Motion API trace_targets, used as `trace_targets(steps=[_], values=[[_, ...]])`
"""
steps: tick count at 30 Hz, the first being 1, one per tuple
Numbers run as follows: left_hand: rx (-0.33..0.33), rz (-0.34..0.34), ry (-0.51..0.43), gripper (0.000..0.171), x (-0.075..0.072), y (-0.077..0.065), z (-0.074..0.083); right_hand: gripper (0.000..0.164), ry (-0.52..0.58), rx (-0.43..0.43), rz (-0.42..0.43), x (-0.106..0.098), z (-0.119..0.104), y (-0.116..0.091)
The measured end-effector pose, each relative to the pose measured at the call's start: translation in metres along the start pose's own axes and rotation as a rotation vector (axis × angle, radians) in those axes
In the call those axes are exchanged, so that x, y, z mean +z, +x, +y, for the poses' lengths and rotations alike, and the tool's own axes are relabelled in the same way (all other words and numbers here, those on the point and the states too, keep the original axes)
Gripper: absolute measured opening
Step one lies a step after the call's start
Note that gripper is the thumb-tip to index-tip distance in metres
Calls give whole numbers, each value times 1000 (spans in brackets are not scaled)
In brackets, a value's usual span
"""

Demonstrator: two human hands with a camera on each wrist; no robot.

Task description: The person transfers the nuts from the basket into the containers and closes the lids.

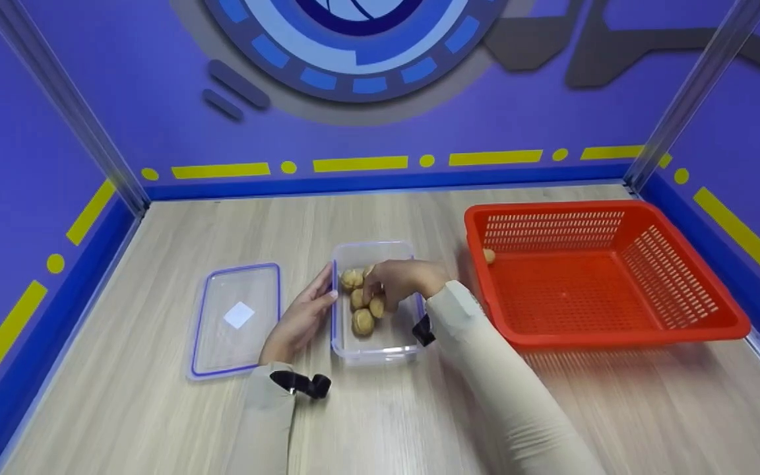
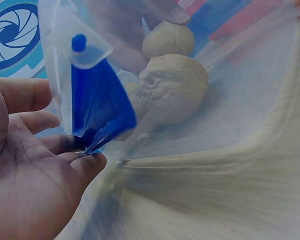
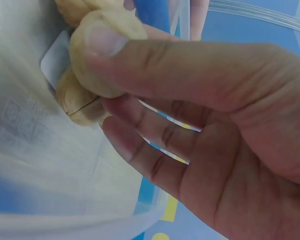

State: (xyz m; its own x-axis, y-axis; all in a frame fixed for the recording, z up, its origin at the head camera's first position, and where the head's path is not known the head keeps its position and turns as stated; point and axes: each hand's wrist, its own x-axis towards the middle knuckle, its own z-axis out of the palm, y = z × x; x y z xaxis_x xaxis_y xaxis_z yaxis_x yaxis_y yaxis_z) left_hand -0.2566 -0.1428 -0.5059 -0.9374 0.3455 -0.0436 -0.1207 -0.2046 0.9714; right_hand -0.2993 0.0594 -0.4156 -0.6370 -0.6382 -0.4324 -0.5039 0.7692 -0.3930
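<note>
Pinching a walnut [image 3: 79, 60] between thumb and fingers, my right hand [image 1: 401, 280] is inside the clear box [image 1: 393, 338] among other walnuts [image 1: 363, 322]. My left hand [image 1: 299, 320] rests its extended fingers against the box's left side.

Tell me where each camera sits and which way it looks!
Head: on the head, facing forward and down at the container and red basket; sleeves, left grip, right grip show.
Left wrist: on that wrist, facing the container's clear side; left grip nearest.
Right wrist: on that wrist, facing into the container; right grip pinches a walnut.
Shared: both wrist views show walnuts.
</note>
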Motion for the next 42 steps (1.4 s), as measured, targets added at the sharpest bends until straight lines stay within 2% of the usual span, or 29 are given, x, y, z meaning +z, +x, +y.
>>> trace_targets(steps=[11, 20, 24, 36, 42], values=[[2, -5, -4, 66, -1, 0, 0, 40, -8, 3, -33, 5, -2, 4], [0, -16, -20, 66, 0, -1, 1, 38, 20, 47, -46, 7, -1, 3], [-1, -12, -15, 66, 1, -2, 2, 36, 13, 49, -35, 7, -1, 3], [2, -12, -17, 66, 2, -1, 2, 36, 113, 33, -19, 1, 1, -1], [12, -20, -6, 67, 1, -2, 2, 27, 82, 0, 27, -6, 1, -8]])
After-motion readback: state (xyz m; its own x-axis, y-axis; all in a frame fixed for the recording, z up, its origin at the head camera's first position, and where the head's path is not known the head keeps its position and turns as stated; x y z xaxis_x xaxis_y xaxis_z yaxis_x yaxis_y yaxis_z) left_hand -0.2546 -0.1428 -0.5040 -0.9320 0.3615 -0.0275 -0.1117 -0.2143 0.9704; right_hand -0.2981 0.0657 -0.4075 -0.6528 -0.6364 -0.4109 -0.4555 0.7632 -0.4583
